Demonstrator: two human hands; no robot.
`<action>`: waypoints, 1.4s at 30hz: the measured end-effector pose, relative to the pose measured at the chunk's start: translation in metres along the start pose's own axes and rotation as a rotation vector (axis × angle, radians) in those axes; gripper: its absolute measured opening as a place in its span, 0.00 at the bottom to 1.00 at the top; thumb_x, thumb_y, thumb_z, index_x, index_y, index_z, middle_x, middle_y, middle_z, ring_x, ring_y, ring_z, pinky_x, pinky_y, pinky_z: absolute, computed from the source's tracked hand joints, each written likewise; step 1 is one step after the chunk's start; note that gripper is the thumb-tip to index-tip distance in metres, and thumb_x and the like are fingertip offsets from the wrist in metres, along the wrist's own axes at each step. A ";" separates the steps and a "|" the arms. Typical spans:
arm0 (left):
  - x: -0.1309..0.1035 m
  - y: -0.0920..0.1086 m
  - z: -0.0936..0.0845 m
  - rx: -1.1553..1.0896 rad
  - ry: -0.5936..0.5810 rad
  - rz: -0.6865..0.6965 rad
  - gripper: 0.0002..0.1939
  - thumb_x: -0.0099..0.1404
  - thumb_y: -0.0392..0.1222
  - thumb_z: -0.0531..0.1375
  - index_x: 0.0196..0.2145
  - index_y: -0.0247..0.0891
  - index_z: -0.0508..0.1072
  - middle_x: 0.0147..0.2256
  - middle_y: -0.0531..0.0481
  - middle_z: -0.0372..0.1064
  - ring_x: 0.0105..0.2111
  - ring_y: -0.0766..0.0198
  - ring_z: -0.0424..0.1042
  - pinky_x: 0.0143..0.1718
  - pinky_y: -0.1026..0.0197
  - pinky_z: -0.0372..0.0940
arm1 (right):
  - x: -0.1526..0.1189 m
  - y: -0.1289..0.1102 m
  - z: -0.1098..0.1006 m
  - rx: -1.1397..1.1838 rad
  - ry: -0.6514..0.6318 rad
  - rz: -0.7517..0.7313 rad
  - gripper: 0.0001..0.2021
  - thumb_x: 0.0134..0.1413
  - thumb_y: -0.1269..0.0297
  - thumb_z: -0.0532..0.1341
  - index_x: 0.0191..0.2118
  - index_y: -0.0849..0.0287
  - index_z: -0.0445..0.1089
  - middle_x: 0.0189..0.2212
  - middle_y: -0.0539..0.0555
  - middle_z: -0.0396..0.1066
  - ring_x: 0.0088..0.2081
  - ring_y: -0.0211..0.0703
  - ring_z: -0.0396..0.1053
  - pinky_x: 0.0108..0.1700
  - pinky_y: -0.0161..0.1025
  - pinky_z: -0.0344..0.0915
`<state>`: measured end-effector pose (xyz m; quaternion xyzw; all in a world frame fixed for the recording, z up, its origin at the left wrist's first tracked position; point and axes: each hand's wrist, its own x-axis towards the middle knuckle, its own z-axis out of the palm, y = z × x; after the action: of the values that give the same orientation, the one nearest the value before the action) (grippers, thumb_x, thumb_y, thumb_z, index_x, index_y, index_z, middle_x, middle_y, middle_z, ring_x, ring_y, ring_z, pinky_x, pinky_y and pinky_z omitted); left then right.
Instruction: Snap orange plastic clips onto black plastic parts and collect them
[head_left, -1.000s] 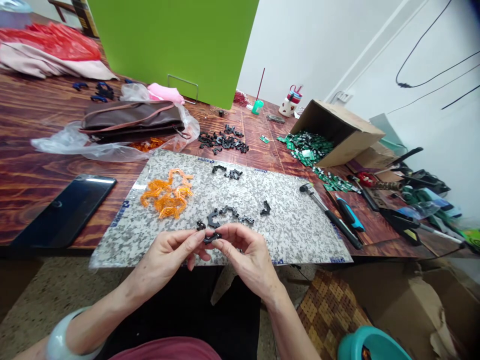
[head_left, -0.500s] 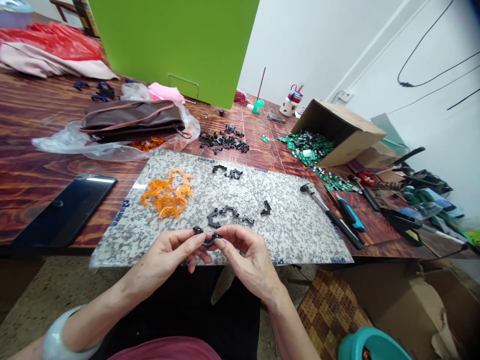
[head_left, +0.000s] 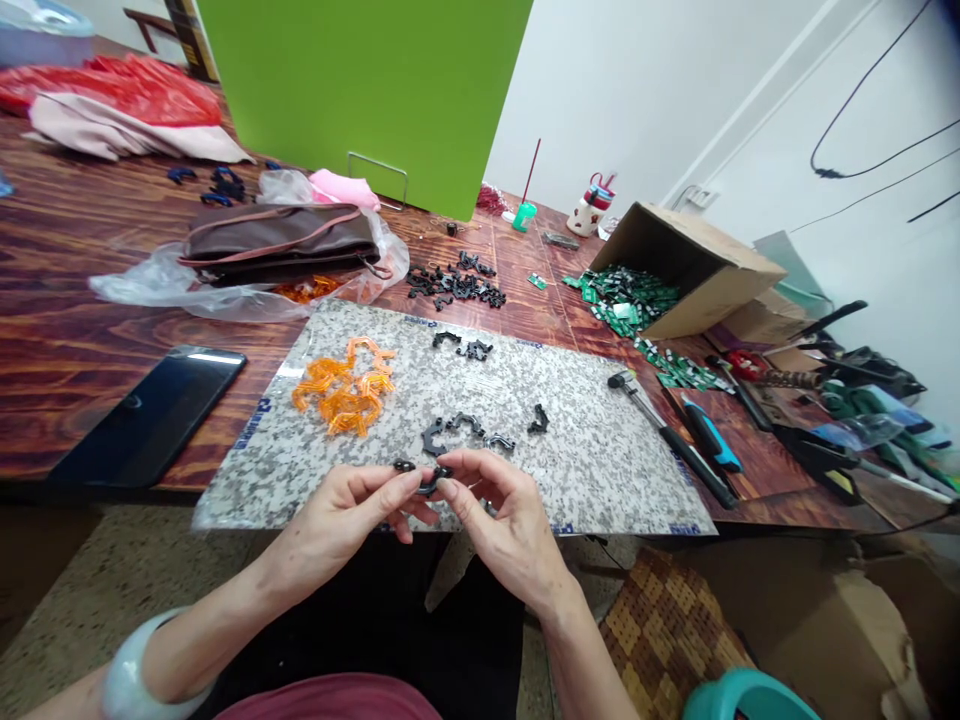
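Note:
A small curved black part [head_left: 427, 488] is pinched between the fingertips of my left hand [head_left: 349, 515] and my right hand [head_left: 506, 520], above the front edge of a speckled grey board [head_left: 585, 470]. My fingers hide much of the part. Just beyond my hands lie a few black curved pieces [head_left: 433, 438], with another one [head_left: 538, 419] to their right. Orange translucent pieces [head_left: 349, 398] form a heap on the board's left side. Farther back on the board are more black pieces [head_left: 474, 350].
A dark phone [head_left: 150, 415] lies left of the board. A hammer [head_left: 667, 435] and a blue-black cutter [head_left: 712, 437] are at the right. Behind stand a brown bag [head_left: 281, 240], a black parts pile [head_left: 457, 285] and a cardboard box [head_left: 697, 270] spilling green pieces.
The whole view has shifted slightly, so the scene sits a little farther right. Both hands keep their pinch on the black part, with little change in pose.

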<state>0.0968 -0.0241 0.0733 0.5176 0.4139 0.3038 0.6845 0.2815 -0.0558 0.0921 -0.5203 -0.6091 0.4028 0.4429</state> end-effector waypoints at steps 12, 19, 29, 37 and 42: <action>0.002 0.000 -0.001 0.079 0.012 0.001 0.19 0.62 0.57 0.63 0.32 0.38 0.82 0.26 0.47 0.80 0.25 0.62 0.75 0.32 0.64 0.68 | 0.001 0.003 -0.001 0.017 0.014 0.038 0.08 0.59 0.61 0.63 0.39 0.59 0.76 0.35 0.54 0.76 0.33 0.40 0.73 0.35 0.36 0.69; 0.006 0.006 -0.008 0.021 0.132 -0.021 0.26 0.54 0.67 0.65 0.38 0.42 0.83 0.40 0.44 0.81 0.33 0.56 0.79 0.29 0.65 0.70 | 0.000 0.016 -0.048 -0.200 0.274 0.103 0.10 0.58 0.58 0.63 0.38 0.59 0.76 0.33 0.54 0.76 0.33 0.41 0.72 0.35 0.36 0.66; 0.008 0.007 -0.008 0.022 0.150 0.082 0.16 0.60 0.54 0.65 0.36 0.41 0.83 0.31 0.48 0.81 0.28 0.61 0.76 0.29 0.66 0.69 | 0.001 0.047 -0.075 -0.324 0.395 0.178 0.16 0.58 0.51 0.61 0.37 0.61 0.76 0.31 0.55 0.77 0.32 0.43 0.72 0.36 0.38 0.66; 0.008 0.004 -0.011 0.060 0.157 0.070 0.13 0.61 0.48 0.63 0.36 0.39 0.83 0.28 0.48 0.80 0.24 0.64 0.72 0.30 0.65 0.68 | 0.005 0.048 -0.075 -0.389 0.391 0.163 0.19 0.61 0.50 0.57 0.37 0.61 0.76 0.27 0.52 0.74 0.28 0.41 0.69 0.32 0.36 0.64; 0.008 0.002 -0.011 0.082 0.165 0.072 0.13 0.61 0.49 0.63 0.35 0.40 0.83 0.28 0.48 0.80 0.24 0.63 0.72 0.31 0.65 0.68 | 0.003 0.050 -0.079 -0.476 0.407 0.141 0.20 0.63 0.50 0.55 0.37 0.61 0.77 0.28 0.53 0.74 0.29 0.42 0.69 0.32 0.37 0.64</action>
<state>0.0904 -0.0117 0.0720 0.5330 0.4621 0.3525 0.6149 0.3709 -0.0436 0.0670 -0.7200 -0.5476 0.1665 0.3925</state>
